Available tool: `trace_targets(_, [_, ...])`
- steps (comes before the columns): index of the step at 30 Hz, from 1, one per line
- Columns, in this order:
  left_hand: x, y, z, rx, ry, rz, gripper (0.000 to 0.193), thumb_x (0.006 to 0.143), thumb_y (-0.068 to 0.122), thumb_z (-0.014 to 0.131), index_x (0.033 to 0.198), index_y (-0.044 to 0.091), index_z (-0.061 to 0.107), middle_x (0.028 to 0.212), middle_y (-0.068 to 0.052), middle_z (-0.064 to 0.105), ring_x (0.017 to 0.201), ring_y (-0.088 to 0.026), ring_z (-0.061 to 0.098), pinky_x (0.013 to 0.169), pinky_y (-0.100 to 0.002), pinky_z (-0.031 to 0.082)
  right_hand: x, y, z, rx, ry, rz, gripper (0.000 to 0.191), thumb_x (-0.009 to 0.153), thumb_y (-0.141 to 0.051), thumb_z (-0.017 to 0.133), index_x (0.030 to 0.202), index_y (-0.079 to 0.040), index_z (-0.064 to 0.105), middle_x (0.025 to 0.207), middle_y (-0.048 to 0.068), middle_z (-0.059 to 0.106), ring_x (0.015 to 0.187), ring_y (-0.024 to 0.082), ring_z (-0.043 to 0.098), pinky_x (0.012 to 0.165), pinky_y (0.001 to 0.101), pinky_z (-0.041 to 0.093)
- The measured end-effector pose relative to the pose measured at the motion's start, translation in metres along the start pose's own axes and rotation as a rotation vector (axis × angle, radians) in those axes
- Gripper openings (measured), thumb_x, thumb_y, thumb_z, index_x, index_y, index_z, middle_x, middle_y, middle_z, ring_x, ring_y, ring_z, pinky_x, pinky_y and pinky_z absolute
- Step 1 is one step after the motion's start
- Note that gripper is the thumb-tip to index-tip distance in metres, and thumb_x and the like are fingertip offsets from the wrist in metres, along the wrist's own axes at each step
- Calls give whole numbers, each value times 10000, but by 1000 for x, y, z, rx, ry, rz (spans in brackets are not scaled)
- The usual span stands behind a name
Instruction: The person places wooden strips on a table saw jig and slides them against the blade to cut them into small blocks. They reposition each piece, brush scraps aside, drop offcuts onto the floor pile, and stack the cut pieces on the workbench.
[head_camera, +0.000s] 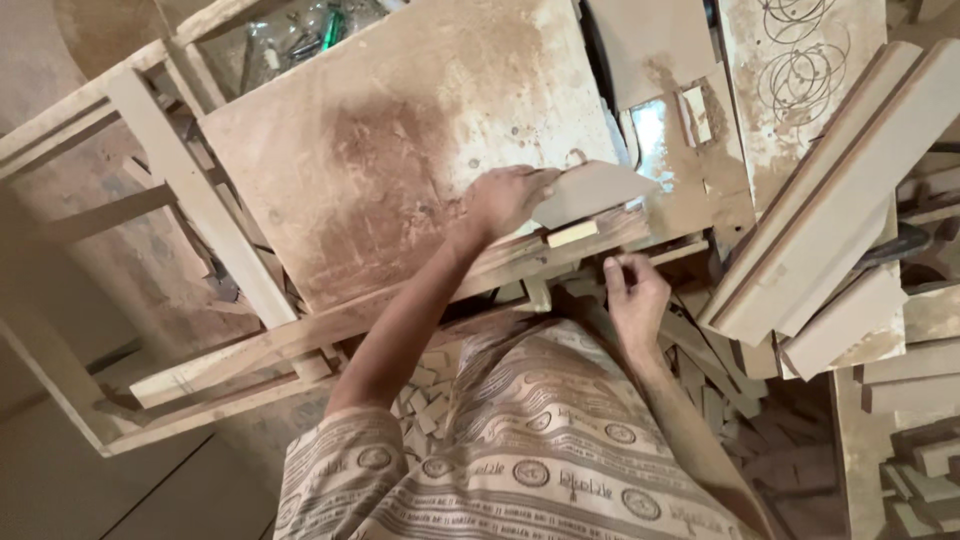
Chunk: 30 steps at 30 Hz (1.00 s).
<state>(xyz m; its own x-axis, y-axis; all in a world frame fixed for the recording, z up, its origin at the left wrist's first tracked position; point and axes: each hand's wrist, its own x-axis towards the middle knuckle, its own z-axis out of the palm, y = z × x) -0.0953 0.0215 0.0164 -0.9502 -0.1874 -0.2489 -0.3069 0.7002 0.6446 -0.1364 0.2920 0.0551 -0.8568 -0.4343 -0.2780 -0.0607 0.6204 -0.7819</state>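
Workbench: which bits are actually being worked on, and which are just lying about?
In use:
left hand on thin board
small block
right hand at bench edge

Lying about:
stacked planks
offcuts
circle-marked panel

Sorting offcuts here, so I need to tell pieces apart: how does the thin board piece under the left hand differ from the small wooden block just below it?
The thin board piece is a broad, flat, grey-brown sheet with a pointed end; the small wooden block is short, thick and pale yellow. The left hand presses the board piece, while the block lies untouched at the table's front edge. The right hand touches neither. Both are dusty wood offcuts.
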Motion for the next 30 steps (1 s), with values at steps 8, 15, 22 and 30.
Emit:
trace_targets(8, [0, 38, 8, 134, 158, -25, 522, 925, 289, 712, 1377, 53, 600, 979, -220, 573, 884, -326, 552, 782, -449, 462, 20, 42, 41, 367, -278, 433, 500, 1070, -394, 550, 785, 7, 638, 646, 68, 663, 503, 114, 602, 439, 272, 468])
trace_targets(15, [14, 54, -1, 100, 175, -86, 474, 915, 239, 716, 1360, 123, 601, 1061, -197, 552, 1007, -354, 579, 822, -480, 461, 31, 30, 47, 265, -243, 492, 498, 1057, -359, 552, 741, 17, 633, 590, 74, 659, 427, 124, 590, 382, 284, 438])
trace_targets(22, [34, 45, -16, 57, 166, -87, 495, 904, 233, 721, 1368, 124, 592, 1100, -183, 556, 1037, -363, 584, 841, -494, 459, 53, 8, 52, 282, -255, 502, 512, 1050, -351, 560, 711, 24, 646, 591, 78, 669, 431, 124, 576, 392, 297, 429])
trace_targets(30, [51, 42, -18, 51, 160, -91, 512, 920, 237, 711, 1402, 119, 584, 1082, -148, 572, 1042, -335, 589, 893, -490, 464, 67, 1, 55, 281, -245, 515, 510, 1042, -330, 576, 689, 28, 665, 567, 78, 671, 420, 123, 570, 394, 302, 432])
